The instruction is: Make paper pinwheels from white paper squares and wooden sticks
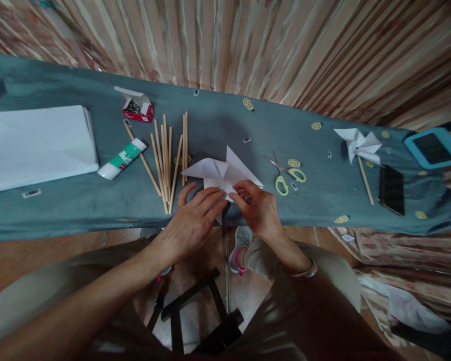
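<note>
A half-folded white paper pinwheel shape [220, 172] lies on the grey-blue cloth near the table's front edge. My left hand [193, 218] rests on its near left part with fingers stretched flat, pressing the paper down. My right hand [256, 205] is curled, its fingertips pinching a paper flap near the centre of the shape. Several wooden sticks [168, 155] lie just left of the paper. A pair of green-handled scissors [285, 173] lies just right of it.
A glue tube [122, 158], a small red box of pins [137, 106] and a stack of white paper [37, 145] lie to the left. A finished pinwheel on a stick [359, 148], a black phone [391, 189] and a blue-cased tablet [434, 148] lie to the right. A striped curtain hangs behind.
</note>
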`<state>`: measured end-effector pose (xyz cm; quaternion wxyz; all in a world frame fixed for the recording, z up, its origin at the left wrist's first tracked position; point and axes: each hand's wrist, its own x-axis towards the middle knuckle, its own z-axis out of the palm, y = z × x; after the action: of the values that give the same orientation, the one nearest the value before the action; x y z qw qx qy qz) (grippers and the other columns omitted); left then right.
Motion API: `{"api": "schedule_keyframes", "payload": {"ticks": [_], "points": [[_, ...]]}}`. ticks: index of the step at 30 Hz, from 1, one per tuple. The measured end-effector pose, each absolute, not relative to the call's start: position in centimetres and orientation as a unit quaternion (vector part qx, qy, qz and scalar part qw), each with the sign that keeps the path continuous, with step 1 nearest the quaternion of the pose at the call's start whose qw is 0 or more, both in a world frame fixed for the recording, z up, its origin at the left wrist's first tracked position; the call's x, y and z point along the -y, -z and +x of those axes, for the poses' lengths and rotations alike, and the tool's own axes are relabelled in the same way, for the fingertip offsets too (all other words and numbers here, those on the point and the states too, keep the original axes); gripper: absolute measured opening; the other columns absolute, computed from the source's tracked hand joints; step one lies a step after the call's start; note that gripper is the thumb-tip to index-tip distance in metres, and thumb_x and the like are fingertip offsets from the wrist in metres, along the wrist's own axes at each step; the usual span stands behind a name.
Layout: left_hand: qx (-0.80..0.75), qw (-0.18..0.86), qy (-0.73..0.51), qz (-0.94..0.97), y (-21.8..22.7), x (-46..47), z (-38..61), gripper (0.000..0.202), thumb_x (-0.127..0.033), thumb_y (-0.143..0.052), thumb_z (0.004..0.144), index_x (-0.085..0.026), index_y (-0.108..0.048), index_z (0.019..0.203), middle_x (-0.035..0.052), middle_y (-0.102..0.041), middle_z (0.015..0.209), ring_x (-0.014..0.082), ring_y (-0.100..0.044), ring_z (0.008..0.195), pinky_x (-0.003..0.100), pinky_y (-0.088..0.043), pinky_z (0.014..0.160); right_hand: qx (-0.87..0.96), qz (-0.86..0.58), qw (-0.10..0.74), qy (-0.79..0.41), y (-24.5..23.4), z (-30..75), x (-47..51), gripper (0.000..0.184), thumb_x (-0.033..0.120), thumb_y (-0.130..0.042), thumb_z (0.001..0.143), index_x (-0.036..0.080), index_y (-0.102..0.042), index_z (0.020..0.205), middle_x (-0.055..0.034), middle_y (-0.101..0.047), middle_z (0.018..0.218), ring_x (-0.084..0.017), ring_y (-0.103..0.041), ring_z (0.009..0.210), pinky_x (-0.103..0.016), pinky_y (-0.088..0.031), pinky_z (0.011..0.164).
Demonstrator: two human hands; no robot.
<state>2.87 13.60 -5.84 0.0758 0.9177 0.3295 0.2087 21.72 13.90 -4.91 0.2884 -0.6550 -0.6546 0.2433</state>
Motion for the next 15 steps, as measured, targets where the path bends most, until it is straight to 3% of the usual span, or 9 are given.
{"api": "schedule_keyframes", "payload": {"ticks": [8,15], "points": [[-0.328,0.084,-0.211,0.917,5.69,-13.43,3.04,0.037,-0.006,-0.044,0.087,-0.014,-0.062,0.117,0.0115,-0.065,0.126,0.0278,-0.053,0.122,0.057,-0.026,0.110,0.694,-0.614,0.305,-0.218,5.42,22.16,-13.69,0.017,0.021,-0.063,0.085,0.018,-0.073,0.098,-0.0059,-0.075,0.090,-0.019,-0.069,0.079,-0.031,-0.053,0.078],[-0.336,0.086,-0.207,0.915,5.60,-13.46,2.92,0.035,-0.006,-0.043,0.087,-0.015,-0.063,0.115,0.0110,-0.065,0.127,0.0286,-0.053,0.123,0.059,-0.026,0.110,0.712,-0.587,0.312,-0.225,5.74,22.44,-13.62,0.018,0.023,-0.058,0.089,0.022,-0.072,0.101,-0.0057,-0.075,0.099,-0.020,-0.068,0.092,-0.034,-0.053,0.084]]}}
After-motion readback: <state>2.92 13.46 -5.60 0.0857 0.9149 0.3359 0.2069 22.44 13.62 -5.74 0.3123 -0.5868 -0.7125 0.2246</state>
